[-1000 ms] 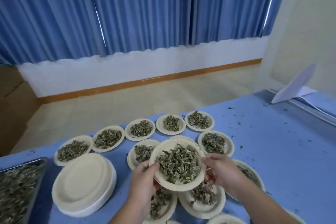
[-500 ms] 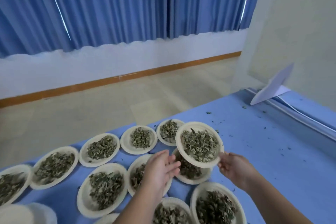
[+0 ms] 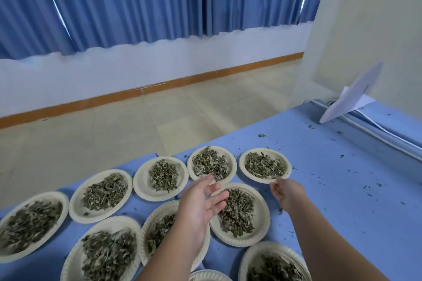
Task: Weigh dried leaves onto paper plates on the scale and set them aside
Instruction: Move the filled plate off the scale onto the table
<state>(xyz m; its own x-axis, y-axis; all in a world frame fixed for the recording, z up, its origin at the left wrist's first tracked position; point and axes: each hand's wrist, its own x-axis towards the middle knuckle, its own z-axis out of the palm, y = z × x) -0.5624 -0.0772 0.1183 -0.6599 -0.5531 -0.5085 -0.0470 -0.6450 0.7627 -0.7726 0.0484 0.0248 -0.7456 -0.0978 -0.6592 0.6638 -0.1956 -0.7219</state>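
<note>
The right hand pinches the near rim of a paper plate heaped with dried leaves, at the right end of the far row on the blue worktop. Whether the plate rests flat yet I cannot tell. Held by one edge, the thin plate could sag or tip and spill its weighed portion. It sits just beside the neighbouring plate, so a nudge could overlap the rims. The left hand hovers with fingers spread, holding nothing, over a near-row plate, and a careless sweep could scatter leaves. Filled plates crowd the left and near side. Loose crumbs, folded sheets and a white cable lie right; no scale is in view.
</note>
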